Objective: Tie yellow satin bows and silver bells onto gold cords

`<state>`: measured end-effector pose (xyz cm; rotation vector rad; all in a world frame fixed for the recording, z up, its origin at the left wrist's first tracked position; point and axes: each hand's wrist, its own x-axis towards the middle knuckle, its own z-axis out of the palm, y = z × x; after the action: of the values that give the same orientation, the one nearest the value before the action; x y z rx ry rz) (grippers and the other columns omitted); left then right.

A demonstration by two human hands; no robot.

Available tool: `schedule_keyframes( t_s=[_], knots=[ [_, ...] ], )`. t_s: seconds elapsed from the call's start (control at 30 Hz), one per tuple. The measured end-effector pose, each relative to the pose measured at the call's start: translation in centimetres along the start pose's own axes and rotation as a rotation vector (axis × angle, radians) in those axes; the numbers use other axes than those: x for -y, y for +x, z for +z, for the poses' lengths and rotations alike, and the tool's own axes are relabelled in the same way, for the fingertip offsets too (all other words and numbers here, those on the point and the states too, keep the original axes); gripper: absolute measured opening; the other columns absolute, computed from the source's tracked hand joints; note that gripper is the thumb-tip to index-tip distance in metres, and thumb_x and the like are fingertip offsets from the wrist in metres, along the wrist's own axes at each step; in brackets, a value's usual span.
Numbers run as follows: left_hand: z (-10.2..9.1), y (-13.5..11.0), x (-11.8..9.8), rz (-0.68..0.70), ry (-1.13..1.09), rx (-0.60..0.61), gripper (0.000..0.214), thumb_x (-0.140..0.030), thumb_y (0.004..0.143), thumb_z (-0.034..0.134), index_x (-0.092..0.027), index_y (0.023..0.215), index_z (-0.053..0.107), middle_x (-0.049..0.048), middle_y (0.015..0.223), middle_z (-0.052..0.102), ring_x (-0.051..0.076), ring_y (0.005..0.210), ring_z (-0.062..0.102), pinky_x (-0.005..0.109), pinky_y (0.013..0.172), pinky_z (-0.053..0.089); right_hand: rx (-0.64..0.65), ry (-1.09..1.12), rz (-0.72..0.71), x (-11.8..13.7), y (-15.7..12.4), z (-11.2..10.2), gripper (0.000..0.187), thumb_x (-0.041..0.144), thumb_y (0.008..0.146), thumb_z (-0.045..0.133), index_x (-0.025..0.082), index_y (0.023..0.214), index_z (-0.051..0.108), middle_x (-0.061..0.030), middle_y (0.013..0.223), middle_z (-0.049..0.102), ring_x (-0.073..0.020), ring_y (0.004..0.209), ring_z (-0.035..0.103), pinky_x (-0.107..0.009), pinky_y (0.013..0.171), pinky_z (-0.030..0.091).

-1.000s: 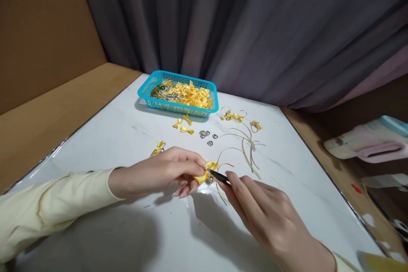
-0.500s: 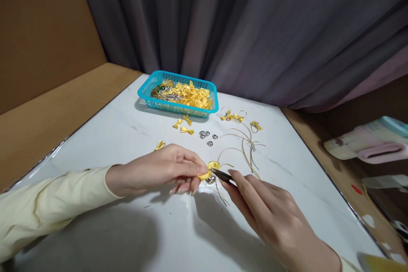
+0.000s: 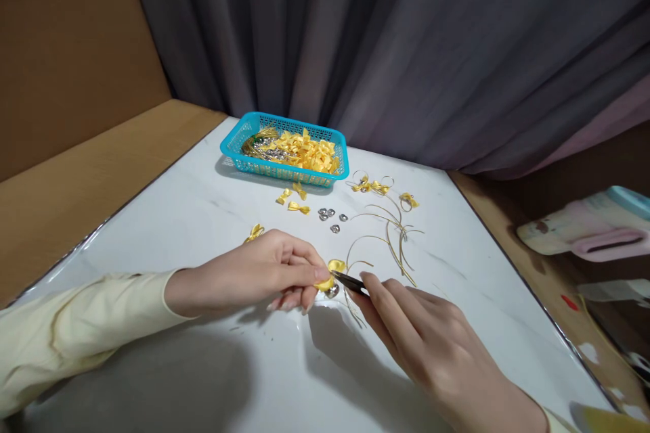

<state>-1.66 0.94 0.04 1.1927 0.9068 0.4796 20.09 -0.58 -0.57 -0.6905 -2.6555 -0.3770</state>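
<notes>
Head view: left hand pinched shut on a small yellow bow, low over the white bench, front centre. Right hand closed round dark tweezers, tips at the bow's knot. Likely best worked with a firm pinch and small tip moves. Bow satin, glossy, soft. Tweezers thin, hard. Gold cords curl nearby.

Work at the middle of the table, basket behind.
The left hand pinches a bow from the left and the right hand holds tweezers to it from the right (tips touching it). Behind them lie small metal pieces, with cords to their right and a lone bow to their left; the basket sits farther back, before the curtain.
</notes>
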Motion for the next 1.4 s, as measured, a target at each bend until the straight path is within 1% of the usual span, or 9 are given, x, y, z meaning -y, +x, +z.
schedule_keyframes(
  t_s=[0.1, 0.33, 0.43, 0.53, 0.7, 0.93, 1.17, 1.27, 1.4],
  knots=[
    [0.0, 0.1, -0.1, -0.009, 0.000, -0.002, 0.021, -0.027, 0.085, 0.052, -0.012, 0.071, 0.058, -0.0039, 0.055, 0.055, 0.003, 0.043, 0.038, 0.014, 0.042, 0.030, 0.018, -0.013, -0.036, 0.0, 0.1, 0.0, 0.012, 0.005, 0.086, 0.041, 0.008, 0.088, 0.052, -0.0017, 0.060, 0.045, -0.0142, 0.048, 0.035, -0.030, 0.044, 0.022],
    [0.3, 0.2, -0.1, -0.036, 0.007, -0.008, 0.020, -0.025, 0.085, 0.051, -0.012, 0.071, 0.056, -0.0044, 0.054, 0.054, 0.004, 0.043, 0.038, 0.015, 0.042, 0.030, 0.060, -0.079, -0.114, -0.4, 0.1, -0.2, 0.020, 0.003, 0.083, 0.038, 0.000, 0.094, 0.055, -0.0048, 0.060, 0.049, -0.0155, 0.048, 0.037, -0.030, 0.043, 0.025],
    [0.3, 0.2, 0.0, -0.035, 0.015, -0.020, 0.018, -0.025, 0.084, 0.052, -0.012, 0.072, 0.056, -0.0043, 0.054, 0.054, 0.004, 0.043, 0.038, 0.015, 0.043, 0.031, 0.045, -0.050, -0.089, -0.3, -0.2, 0.1, 0.017, 0.005, 0.086, 0.040, 0.002, 0.094, 0.054, -0.0033, 0.059, 0.048, -0.0149, 0.048, 0.037, -0.030, 0.042, 0.024],
    [0.3, 0.1, 0.0, -0.028, 0.028, -0.033, 0.018, -0.025, 0.084, 0.051, -0.012, 0.072, 0.056, -0.0044, 0.054, 0.054, 0.004, 0.042, 0.038, 0.015, 0.042, 0.031, -0.002, -0.015, -0.014, 0.0, -0.3, 0.7, 0.016, 0.010, 0.089, 0.044, 0.003, 0.100, 0.052, -0.0007, 0.058, 0.047, -0.0130, 0.046, 0.037, -0.029, 0.041, 0.023],
    [0.3, -0.1, -0.3, -0.012, 0.044, -0.063, 0.019, -0.023, 0.084, 0.050, -0.013, 0.068, 0.054, -0.0044, 0.055, 0.054, 0.004, 0.043, 0.039, 0.015, 0.041, 0.031, -0.070, -0.058, 0.050, 0.2, -0.2, 1.3, 0.022, 0.014, 0.089, 0.049, 0.001, 0.106, 0.050, -0.0030, 0.062, 0.055, -0.0117, 0.049, 0.045, -0.028, 0.042, 0.028],
    [0.3, -0.2, -0.2, -0.024, 0.028, -0.060, 0.017, -0.019, 0.082, 0.050, -0.013, 0.068, 0.054, -0.0049, 0.054, 0.053, 0.004, 0.042, 0.037, 0.014, 0.041, 0.030, -0.073, -0.130, -0.030, 0.2, 0.1, 1.3, 0.018, 0.009, 0.089, 0.046, -0.003, 0.102, 0.050, -0.0040, 0.060, 0.054, -0.0124, 0.047, 0.042, -0.029, 0.041, 0.025],
    [0.2, 0.0, 0.1, -0.016, 0.022, -0.083, 0.019, -0.022, 0.083, 0.049, -0.012, 0.068, 0.055, -0.0050, 0.052, 0.050, 0.004, 0.041, 0.035, 0.015, 0.041, 0.029, -0.079, -0.148, 0.016, 0.5, -0.1, 2.1, 0.018, 0.009, 0.088, 0.045, 0.000, 0.103, 0.051, -0.0037, 0.064, 0.055, -0.0127, 0.050, 0.043, -0.029, 0.042, 0.026],
    [0.3, 0.0, 0.1, -0.038, 0.012, -0.083, 0.016, -0.020, 0.081, 0.050, -0.013, 0.068, 0.055, -0.0053, 0.052, 0.051, 0.004, 0.040, 0.034, 0.016, 0.041, 0.028, -0.051, -0.200, -0.030, 0.3, 0.0, 2.1, 0.020, 0.009, 0.088, 0.044, -0.001, 0.103, 0.051, -0.0024, 0.061, 0.052, -0.0132, 0.048, 0.044, -0.029, 0.042, 0.026],
    [0.3, 0.0, 0.0, -0.021, 0.040, -0.076, 0.018, -0.024, 0.083, 0.049, -0.013, 0.069, 0.055, -0.0050, 0.054, 0.051, 0.004, 0.042, 0.036, 0.016, 0.042, 0.029, -0.003, -0.207, -0.072, 0.0, -0.1, 2.1, 0.020, 0.006, 0.087, 0.042, -0.002, 0.104, 0.051, -0.0023, 0.059, 0.051, -0.0138, 0.048, 0.045, -0.029, 0.042, 0.025]
  ],
)
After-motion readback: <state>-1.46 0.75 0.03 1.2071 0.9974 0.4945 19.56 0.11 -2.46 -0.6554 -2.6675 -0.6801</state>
